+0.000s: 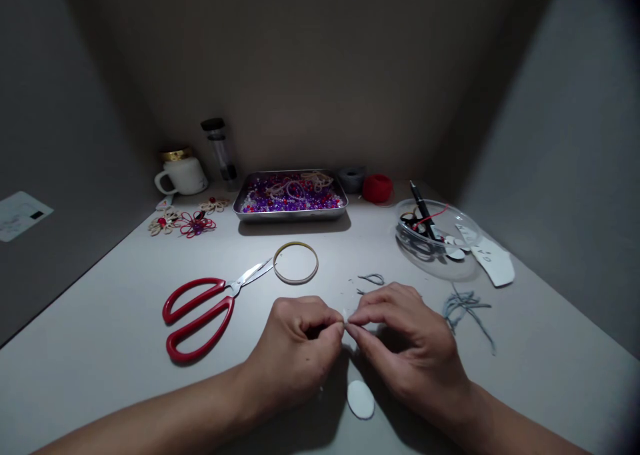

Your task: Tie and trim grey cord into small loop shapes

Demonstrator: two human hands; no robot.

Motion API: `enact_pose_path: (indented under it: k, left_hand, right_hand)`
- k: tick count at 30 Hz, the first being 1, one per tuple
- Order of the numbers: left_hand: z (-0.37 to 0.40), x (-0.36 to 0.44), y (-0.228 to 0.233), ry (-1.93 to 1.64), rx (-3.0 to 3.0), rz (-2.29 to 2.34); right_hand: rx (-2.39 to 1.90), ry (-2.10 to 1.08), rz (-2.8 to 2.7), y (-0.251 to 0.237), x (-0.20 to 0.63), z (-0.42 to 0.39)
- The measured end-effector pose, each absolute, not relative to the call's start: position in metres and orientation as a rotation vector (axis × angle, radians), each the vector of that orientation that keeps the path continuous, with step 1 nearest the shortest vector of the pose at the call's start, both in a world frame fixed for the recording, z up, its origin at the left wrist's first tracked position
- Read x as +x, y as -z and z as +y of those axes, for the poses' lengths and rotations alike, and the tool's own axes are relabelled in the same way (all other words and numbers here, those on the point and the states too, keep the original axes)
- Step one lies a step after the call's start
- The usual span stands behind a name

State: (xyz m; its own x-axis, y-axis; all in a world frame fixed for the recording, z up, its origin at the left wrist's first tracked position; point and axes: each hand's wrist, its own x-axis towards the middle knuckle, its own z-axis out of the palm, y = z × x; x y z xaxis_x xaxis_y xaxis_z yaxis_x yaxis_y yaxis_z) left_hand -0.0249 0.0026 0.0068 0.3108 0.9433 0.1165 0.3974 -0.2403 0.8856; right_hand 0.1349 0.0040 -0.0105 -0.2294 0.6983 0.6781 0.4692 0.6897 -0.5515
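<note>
Close together over the table, my left hand [300, 345] and my right hand [417, 348] meet at their fingertips. Thumb and forefinger of each are pinched on something tiny and whitish, too small to name. A white oval disc [361, 399] lies flat just below them. Red-handled scissors [234, 288] rest to the left, blades partly apart, with their tips by a thin yellowish ring [295, 282]. Beyond my right fingers are short grey cord scraps [371, 279]. A loose bunch of grey cords [457, 305] lies right of my right hand.
A metal tray [295, 215] of purple and red beads stands at the back, beside a grey spool [351, 179] and a red thread ball [378, 188]. Right is a clear bowl [425, 265] holding a pen [423, 209]. Left are cord flowers [197, 225] and a mug [186, 176].
</note>
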Motion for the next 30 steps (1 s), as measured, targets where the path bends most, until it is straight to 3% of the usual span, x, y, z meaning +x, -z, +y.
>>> enact_pose_path:
  k: [12,20,30]
  left_hand:
    - [0.002,-0.035,-0.005,-0.721,2.221,0.982]
    - [0.017,-0.031,-0.014,-0.62,1.376,1.128]
    - [0.011,-0.026,-0.006,-0.748,1.445,1.201]
  right_hand:
    - [-1.072,-0.503,-1.915,0.012,0.136,0.003]
    - [-1.303,-1.051,-1.591,0.002,0.134,0.006]
    - [-1.286,-1.187,-1.567,0.003,0.131,0.002]
